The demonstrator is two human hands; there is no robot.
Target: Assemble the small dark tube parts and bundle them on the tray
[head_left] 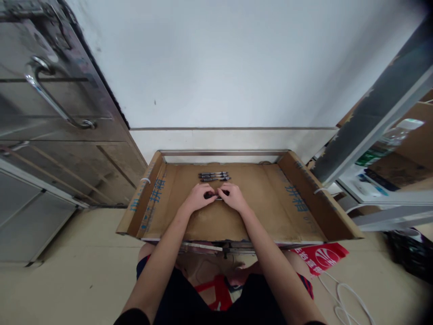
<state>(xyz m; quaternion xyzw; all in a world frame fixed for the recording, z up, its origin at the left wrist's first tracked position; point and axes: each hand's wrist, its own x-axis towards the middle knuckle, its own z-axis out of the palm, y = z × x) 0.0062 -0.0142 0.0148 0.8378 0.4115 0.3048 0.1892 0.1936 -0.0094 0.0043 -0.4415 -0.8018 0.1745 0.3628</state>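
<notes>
Side by side on the cardboard surface [223, 223], several dark and clear pens [214, 176] lie just beyond my fingers. My left hand [200, 198] and my right hand [233, 196] meet fingertip to fingertip in the middle of the cardboard. Both are closed in a pinch on a thin pen [218, 197], held crosswise between them. Most of this pen is hidden by my fingers, and I cannot see whether it is whole or in parts.
Raised cardboard walls [313, 194] flank the work surface, fixed with white ties. Behind it rises a white wall [216, 67]. A metal door with a handle [61, 101] stands left. On a right-hand shelf is a plastic bottle [385, 142]; a white cable [348, 298] lies on the floor.
</notes>
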